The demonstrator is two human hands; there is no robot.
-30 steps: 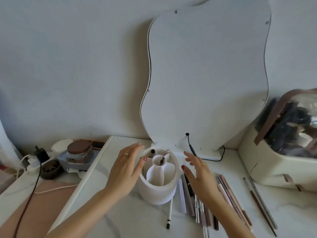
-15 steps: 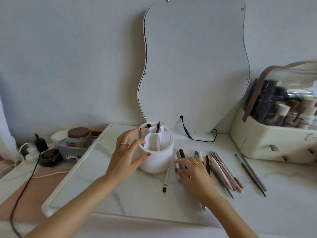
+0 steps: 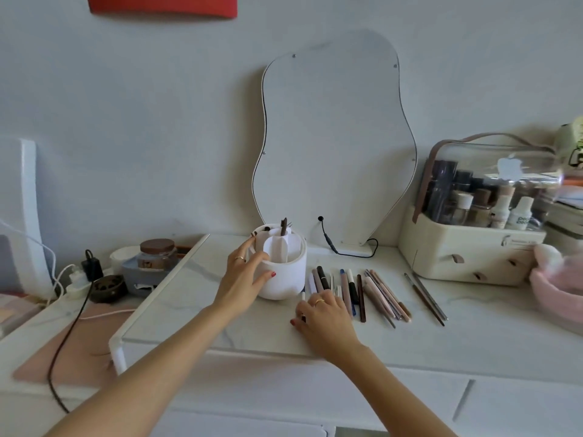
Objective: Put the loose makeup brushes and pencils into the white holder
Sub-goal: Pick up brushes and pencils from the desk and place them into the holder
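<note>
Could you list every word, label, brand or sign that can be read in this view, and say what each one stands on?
Apple logo, a sign with no words: on the clear lid of the cosmetics organizer.
Dark print on the white bottle inside the organizer: too blurred to read.
Small label on the organizer's cream front: too small to read.
Label on the brown-lidded jar: blurred.
Loose pencils and white holder: no readable print.

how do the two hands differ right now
The left hand is raised against the side of the white holder, thumb and fingers curved round its wall; the right hand lies low on the table, over the near ends of the loose pencils. The left steadies one upright thing; the right reaches among many lying flat. Both wear a ring.
</note>
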